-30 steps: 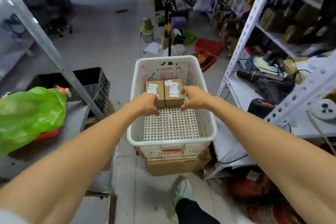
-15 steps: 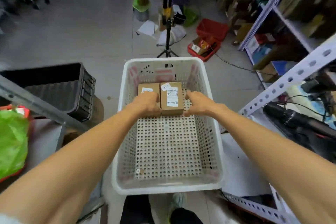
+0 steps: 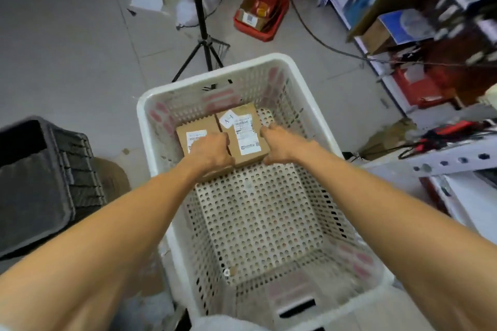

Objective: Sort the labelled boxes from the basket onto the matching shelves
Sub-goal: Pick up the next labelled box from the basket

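Found left hand (image 3: 212,152) curled over near half of left box (image 3: 192,137), knuckles at the seam with the box marked A-1 (image 3: 246,133). Fingertips hidden, so could not confirm depth of grip. Found right hand (image 3: 282,148) clamped on the A-1 box's right edge, fingers along the side, thumb at the near corner. Recorded both boxes lying flat, side by side and touching, at the far end of the white basket (image 3: 145,121): left box close to the left wall, A-1 box near but apart from the right wall. Noted perforated floor showing from the boxes to the near rim. Observed black crate (image 3: 40,183) just beside the basket's left wall, tripod (image 3: 203,43) just beyond the far rim, steel shelving (image 3: 443,161) close on the right, and red bin (image 3: 265,11) farther off on the grey floor (image 3: 67,35).
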{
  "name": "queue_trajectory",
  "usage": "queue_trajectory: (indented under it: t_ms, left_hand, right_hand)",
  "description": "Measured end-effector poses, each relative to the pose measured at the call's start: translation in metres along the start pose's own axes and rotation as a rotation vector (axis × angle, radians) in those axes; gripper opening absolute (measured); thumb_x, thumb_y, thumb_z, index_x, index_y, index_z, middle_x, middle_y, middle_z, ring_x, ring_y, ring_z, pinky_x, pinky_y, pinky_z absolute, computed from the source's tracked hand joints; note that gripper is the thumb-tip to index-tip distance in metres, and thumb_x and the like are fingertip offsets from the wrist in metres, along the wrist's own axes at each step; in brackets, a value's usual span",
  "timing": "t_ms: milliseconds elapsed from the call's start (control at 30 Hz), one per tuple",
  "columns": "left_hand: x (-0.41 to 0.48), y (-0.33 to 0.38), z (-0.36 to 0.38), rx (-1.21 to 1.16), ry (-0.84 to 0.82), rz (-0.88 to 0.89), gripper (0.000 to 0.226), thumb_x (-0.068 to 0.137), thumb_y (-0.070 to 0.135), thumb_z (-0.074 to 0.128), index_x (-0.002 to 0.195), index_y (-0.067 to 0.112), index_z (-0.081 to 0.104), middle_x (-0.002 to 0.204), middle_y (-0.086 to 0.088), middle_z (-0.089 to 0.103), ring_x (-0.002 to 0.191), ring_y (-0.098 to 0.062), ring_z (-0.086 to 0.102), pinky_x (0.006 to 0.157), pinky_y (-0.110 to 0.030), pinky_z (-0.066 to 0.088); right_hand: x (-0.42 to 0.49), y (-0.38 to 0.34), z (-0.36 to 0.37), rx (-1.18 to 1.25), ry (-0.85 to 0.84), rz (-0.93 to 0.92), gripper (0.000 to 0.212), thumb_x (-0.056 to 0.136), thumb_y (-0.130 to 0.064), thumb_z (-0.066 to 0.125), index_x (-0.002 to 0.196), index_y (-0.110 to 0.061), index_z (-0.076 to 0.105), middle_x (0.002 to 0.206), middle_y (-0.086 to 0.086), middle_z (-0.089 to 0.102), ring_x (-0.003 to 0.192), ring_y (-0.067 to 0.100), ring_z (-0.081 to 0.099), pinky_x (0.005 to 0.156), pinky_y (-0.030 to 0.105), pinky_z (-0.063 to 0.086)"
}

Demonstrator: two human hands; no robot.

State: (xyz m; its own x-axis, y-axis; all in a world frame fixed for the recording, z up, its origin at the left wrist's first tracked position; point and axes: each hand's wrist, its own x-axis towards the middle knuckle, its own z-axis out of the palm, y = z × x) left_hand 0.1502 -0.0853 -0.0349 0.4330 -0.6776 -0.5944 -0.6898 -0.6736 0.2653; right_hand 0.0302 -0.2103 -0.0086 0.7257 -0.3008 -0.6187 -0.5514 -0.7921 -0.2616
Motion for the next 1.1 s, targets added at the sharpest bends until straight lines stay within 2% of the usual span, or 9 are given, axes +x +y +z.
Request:
queue_trajectory:
  t_ms: [200,367,567,667,767,867,1000,1033,1100]
  left_hand:
    - [0.070,-0.013,0.032,-0.006,-0.078,0.009,0.052,0.082,0.033,0.070,0.129,0.017,0.053,0.126,-0.007,0.059,0.111,-0.026,0.057,0.079,-0.033,0.045]
    - [0.107,-0.025,0.066,0.135,-0.052,0.008,0.044,0.082,0.034,0.068,0.120,0.014,0.054,0.117,-0.007,0.059,0.103,-0.027,0.059,0.069,-0.033,0.043]
    - [0.141,-0.034,0.094,0.090,-0.010,-0.059,0.043,0.083,0.036,0.066,0.114,0.007,0.058,0.114,-0.012,0.056,0.101,-0.029,0.055,0.079,-0.038,0.048]
    - [0.147,-0.029,0.104,0.048,0.042,-0.064,0.042,0.087,0.027,0.064,0.119,0.002,0.055,0.119,-0.016,0.054,0.109,-0.031,0.052,0.087,-0.037,0.046]
    - [0.150,-0.023,0.113,0.021,0.115,-0.114,0.040,0.090,0.018,0.057,0.123,-0.003,0.050,0.123,-0.019,0.053,0.113,-0.032,0.051,0.091,-0.037,0.044]
    - [0.149,-0.017,0.119,-0.105,0.137,-0.175,0.040,0.090,0.013,0.055,0.125,-0.005,0.046,0.123,-0.020,0.052,0.113,-0.033,0.052,0.091,-0.034,0.043]
    - [0.151,-0.007,0.117,-0.369,0.138,-0.322,0.028,0.088,0.009,0.055,0.113,-0.004,0.053,0.115,-0.019,0.058,0.093,-0.029,0.055,0.073,-0.030,0.042]
    - [0.152,-0.004,0.117,-0.402,0.123,-0.337,0.030,0.087,0.009,0.057,0.113,-0.004,0.052,0.115,-0.020,0.057,0.092,-0.028,0.054,0.073,-0.030,0.043]
    - [0.150,0.005,0.123,-0.457,0.091,-0.362,0.051,0.084,0.012,0.063,0.127,-0.005,0.039,0.126,-0.022,0.048,0.109,-0.032,0.052,0.083,-0.032,0.043]
  right_hand:
    - [0.052,0.028,0.032,-0.052,-0.021,0.057,0.065,0.083,-0.028,0.071,0.136,-0.008,0.040,0.130,0.015,0.047,0.118,0.030,0.049,0.096,0.038,0.045]
    - [0.093,0.050,0.058,-0.078,0.002,0.073,0.061,0.088,-0.030,0.066,0.138,-0.008,0.038,0.132,0.015,0.045,0.119,0.030,0.048,0.093,0.037,0.044]
    - [0.149,0.060,0.082,0.025,0.105,0.141,0.066,0.085,-0.025,0.069,0.137,-0.006,0.032,0.134,0.018,0.041,0.122,0.034,0.044,0.092,0.040,0.043]
    - [0.175,0.062,0.095,0.162,0.154,0.220,0.077,0.083,-0.027,0.074,0.137,-0.003,0.026,0.136,0.022,0.038,0.125,0.039,0.041,0.098,0.043,0.039]
    - [0.191,0.062,0.113,0.277,0.145,0.269,0.103,0.079,-0.027,0.078,0.148,0.000,0.006,0.143,0.025,0.032,0.130,0.040,0.037,0.104,0.044,0.036]
    - [0.198,0.062,0.127,0.351,0.138,0.319,0.112,0.079,-0.023,0.079,0.150,0.001,-0.005,0.147,0.027,0.028,0.132,0.040,0.037,0.106,0.044,0.035]
    - [0.198,0.063,0.141,0.398,0.233,0.393,0.098,0.074,-0.021,0.083,0.144,-0.006,0.016,0.141,0.020,0.037,0.124,0.038,0.044,0.095,0.046,0.041]
    - [0.197,0.064,0.143,0.413,0.257,0.407,0.094,0.074,-0.021,0.083,0.142,-0.007,0.019,0.141,0.018,0.037,0.124,0.038,0.043,0.094,0.045,0.041]
    - [0.190,0.066,0.149,0.431,0.281,0.430,0.095,0.072,-0.020,0.084,0.142,-0.009,0.021,0.142,0.015,0.036,0.126,0.036,0.041,0.093,0.045,0.041]
